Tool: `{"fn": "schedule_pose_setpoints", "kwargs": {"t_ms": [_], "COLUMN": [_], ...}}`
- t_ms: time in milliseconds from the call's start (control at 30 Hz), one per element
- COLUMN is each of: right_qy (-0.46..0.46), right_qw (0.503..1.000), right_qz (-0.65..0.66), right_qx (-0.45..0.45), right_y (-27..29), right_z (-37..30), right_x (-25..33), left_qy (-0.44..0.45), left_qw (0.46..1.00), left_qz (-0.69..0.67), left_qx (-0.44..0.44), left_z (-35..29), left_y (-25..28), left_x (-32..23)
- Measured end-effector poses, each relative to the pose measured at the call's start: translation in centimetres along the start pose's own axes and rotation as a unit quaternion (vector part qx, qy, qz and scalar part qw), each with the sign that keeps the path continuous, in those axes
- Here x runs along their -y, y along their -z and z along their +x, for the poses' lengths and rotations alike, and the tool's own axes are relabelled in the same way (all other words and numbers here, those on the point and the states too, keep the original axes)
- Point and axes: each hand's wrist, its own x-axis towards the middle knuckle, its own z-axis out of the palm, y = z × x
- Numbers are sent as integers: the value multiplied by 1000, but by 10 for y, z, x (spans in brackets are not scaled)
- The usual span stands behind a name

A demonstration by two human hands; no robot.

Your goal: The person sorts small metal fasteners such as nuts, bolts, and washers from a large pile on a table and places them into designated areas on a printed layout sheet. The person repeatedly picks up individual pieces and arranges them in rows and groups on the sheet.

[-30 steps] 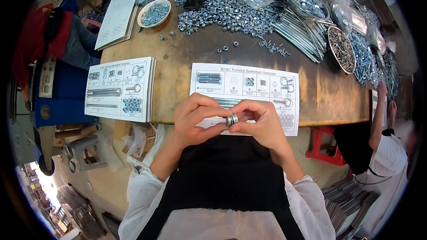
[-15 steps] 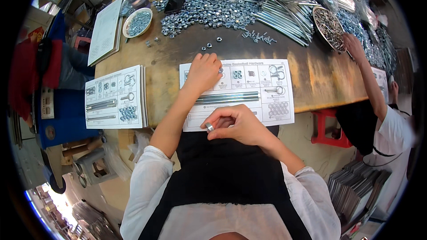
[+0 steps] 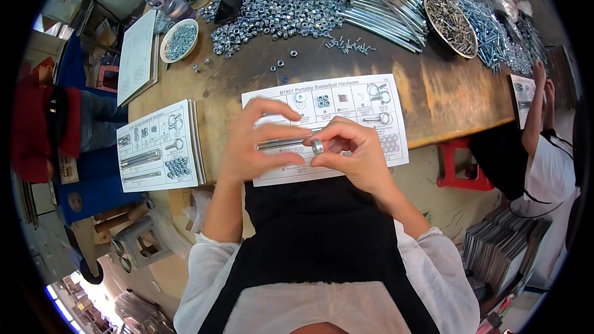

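Between the thumb and fingers of my right hand (image 3: 357, 153) is a short stack of thin metal washers (image 3: 317, 146), held on edge. My left hand (image 3: 257, 142) hovers just left of the stack, slightly blurred, its fingers spread and curved toward the washers. No object shows in it. Both hands are above a white printed sheet (image 3: 297, 176) with hardware pictures in a grid, at the table's near edge. My left hand covers part of its left side.
A pile of nuts (image 3: 272, 18), metal rods (image 3: 383, 21) and small screws (image 3: 349, 45) lie at the back. A bowl of small parts (image 3: 180, 41) stands left, a bowl of screws (image 3: 451, 25) right. More printed sheets (image 3: 158, 148) lie left. A co-worker's arm (image 3: 537, 102) is far right.
My left hand has come back from the top of the sheet toward my right hand and spread its fingers. My right hand moved slightly right and up. The co-worker's hand left the screw bowl.
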Motion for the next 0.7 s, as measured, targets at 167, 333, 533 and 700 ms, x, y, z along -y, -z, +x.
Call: {"fn": "schedule_pose_setpoints", "kwargs": {"t_ms": [167, 333, 533, 700], "right_qy": [26, 11, -44, -78], "right_qw": [999, 999, 996, 987], "right_qz": [-20, -6, 33, 18], "right_qx": [35, 51, 75, 142], "right_y": [-9, -9, -6, -14], "right_z": [6, 9, 4, -3], "right_x": [6, -1, -5, -17], "left_qy": [-71, -31, 189, 218], "left_qw": [986, 992, 955, 934], "left_qz": [128, 92, -170, 270], "left_qx": [-78, -83, -151, 86], "left_z": [-15, -21, -34, -33], "left_y": [-8, -9, -18, -52], "left_x": [-16, -16, 19, 66]}}
